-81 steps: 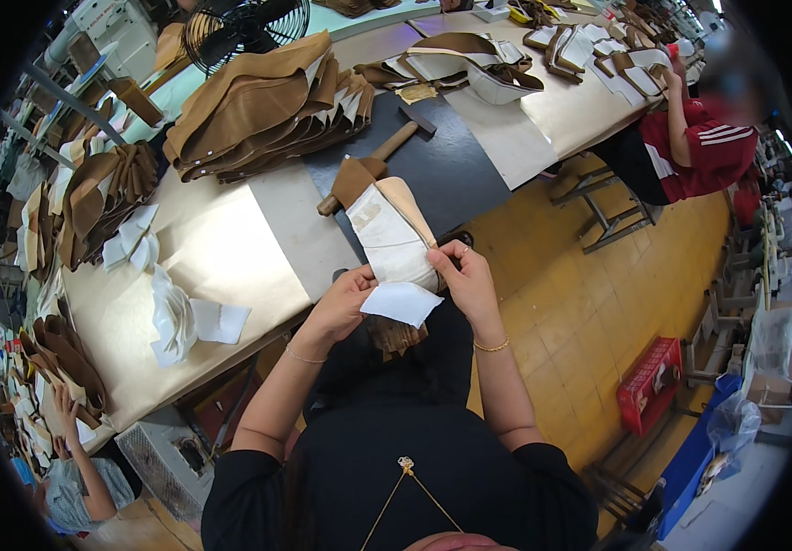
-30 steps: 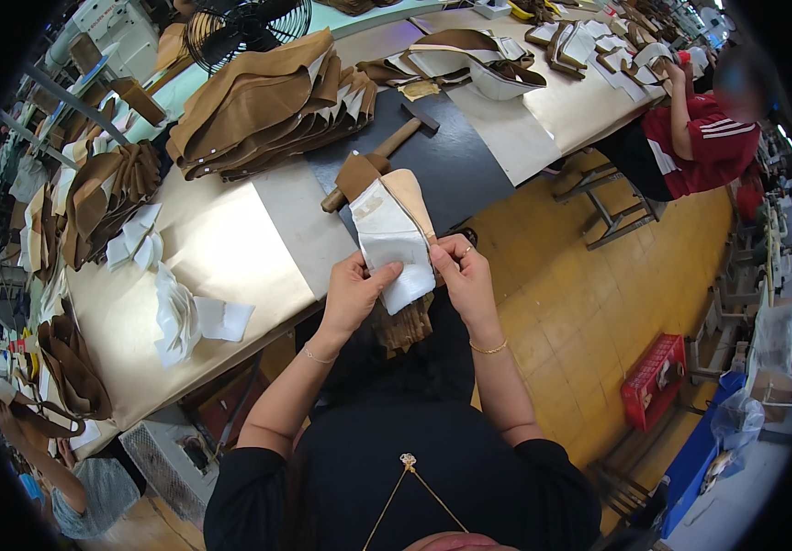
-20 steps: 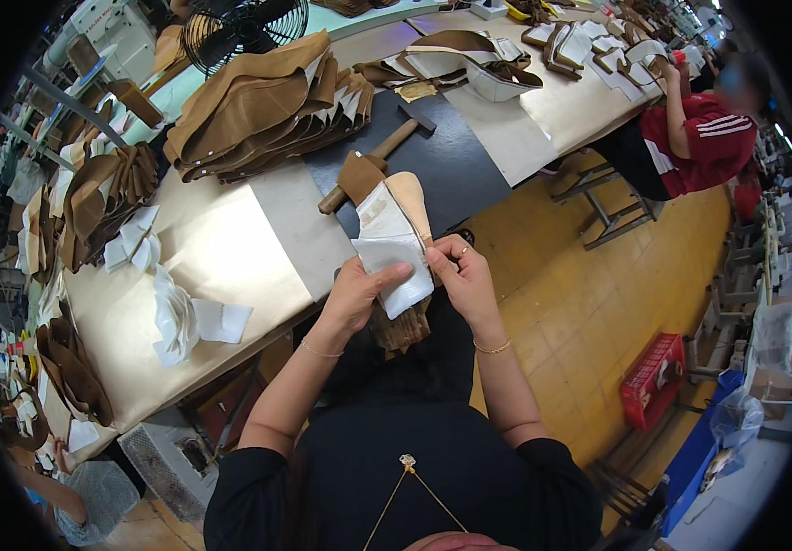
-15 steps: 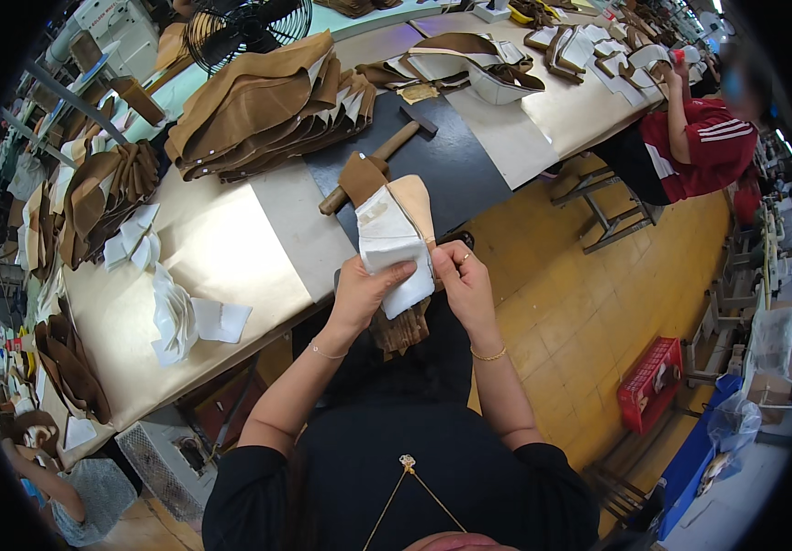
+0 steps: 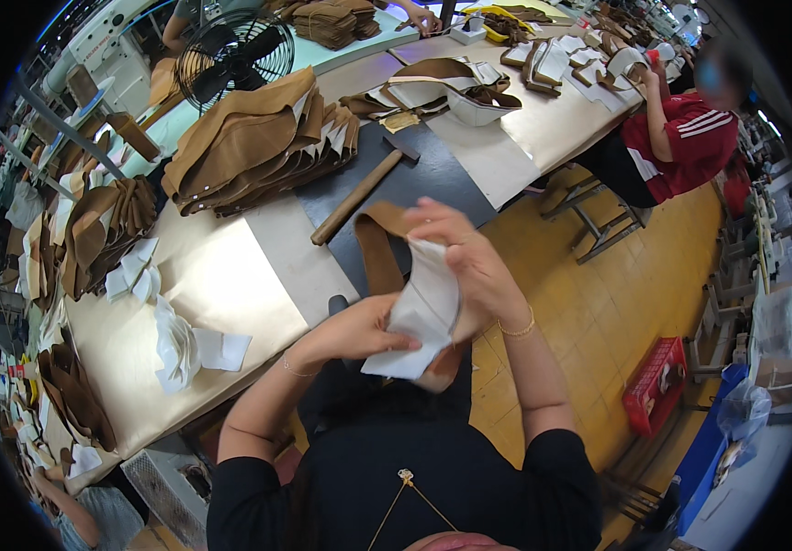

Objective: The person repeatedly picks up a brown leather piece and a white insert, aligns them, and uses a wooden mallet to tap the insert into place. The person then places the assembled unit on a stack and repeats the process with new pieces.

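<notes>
Above my lap I hold a curved brown leather piece [image 5: 381, 253] with a white lining panel [image 5: 425, 308]. My left hand [image 5: 359, 328] pinches the lower left side of the lining, its thumb lying on the white face. Slightly blurred, my right hand [image 5: 474, 266] curls its fingers over the upper right edge of the same piece; its thumb is hidden. A paler tan side shows below the right palm. On a dark mat [image 5: 451, 174] just beyond the piece lies a hammer [image 5: 356, 196] with a wooden handle.
Stacked brown leather panels [image 5: 240, 147] and a black fan [image 5: 235, 60] stand beyond. White pieces [image 5: 177, 335] lie on the table at left. At right are a red crate [image 5: 653, 386], a stool [image 5: 589, 207] and a seated person in red [image 5: 680, 138]. Other people's arms show at the edges.
My right hand has moved up and over the leather piece's upper edge. The piece is now lower and bent, with its brown end curving toward the left. My left hand keeps its grip.
</notes>
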